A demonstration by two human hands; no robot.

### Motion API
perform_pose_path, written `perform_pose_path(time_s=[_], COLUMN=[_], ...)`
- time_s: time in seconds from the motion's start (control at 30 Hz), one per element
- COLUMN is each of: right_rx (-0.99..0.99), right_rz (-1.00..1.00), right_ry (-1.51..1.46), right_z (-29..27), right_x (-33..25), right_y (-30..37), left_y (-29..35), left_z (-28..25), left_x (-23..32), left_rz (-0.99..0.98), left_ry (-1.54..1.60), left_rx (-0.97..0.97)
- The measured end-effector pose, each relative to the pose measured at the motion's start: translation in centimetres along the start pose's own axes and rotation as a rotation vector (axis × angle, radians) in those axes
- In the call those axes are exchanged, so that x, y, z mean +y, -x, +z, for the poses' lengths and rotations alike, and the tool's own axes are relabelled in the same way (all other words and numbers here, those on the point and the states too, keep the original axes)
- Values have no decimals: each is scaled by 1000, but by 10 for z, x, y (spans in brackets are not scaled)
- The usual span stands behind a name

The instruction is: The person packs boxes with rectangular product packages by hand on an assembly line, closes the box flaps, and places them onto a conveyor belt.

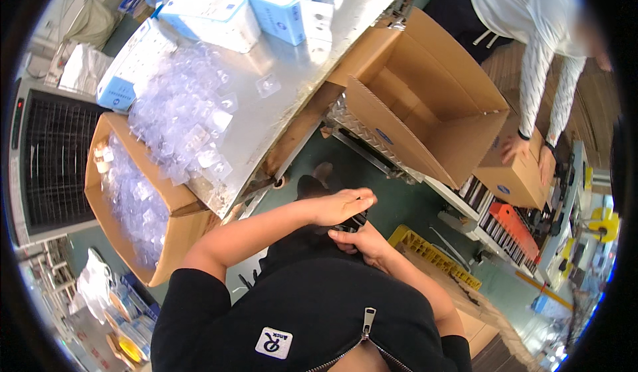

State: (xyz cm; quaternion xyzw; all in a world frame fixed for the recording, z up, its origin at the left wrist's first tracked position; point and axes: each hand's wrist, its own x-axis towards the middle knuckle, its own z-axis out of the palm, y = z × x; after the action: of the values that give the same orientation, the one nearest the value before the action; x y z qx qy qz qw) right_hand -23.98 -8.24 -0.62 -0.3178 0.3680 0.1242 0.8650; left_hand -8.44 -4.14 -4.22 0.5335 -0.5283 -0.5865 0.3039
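My left hand (342,207) is held in front of my body with its fingers stretched out. It lies just above a small glossy black object (353,223) whose kind I cannot make out. Below it, my right hand (364,241) has its thumb and fingers closed around that black object. The left hand partly covers it. Nearest on the left, a metal-topped table (266,129) carries a heap of clear plastic pieces (183,106).
An open cardboard box (166,206) of clear pieces stands at the left. Blue-and-white cartons (212,21) are on the table. Another open cardboard box (425,99) sits on a roller conveyor (475,196). At the right, a co-worker's hands touch a closed box (512,176). A yellow crate (435,255) lies low.
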Motion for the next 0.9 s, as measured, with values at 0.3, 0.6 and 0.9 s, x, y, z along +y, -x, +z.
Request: perform_pose_path(time_s=[0.3,0.6,0.9], right_rx=[32,-101,-198], right_rz=[46,85,164], right_ry=[-195,-140,-185], right_z=[7,23,26], right_x=[-9,-10,-8], right_y=[-10,-29,-36], left_y=[263,262,254], left_z=[71,62,49], left_x=[-76,-72,-62], left_rz=[-926,-916,-923], left_ry=[78,125,88], left_rx=[-30,311,385])
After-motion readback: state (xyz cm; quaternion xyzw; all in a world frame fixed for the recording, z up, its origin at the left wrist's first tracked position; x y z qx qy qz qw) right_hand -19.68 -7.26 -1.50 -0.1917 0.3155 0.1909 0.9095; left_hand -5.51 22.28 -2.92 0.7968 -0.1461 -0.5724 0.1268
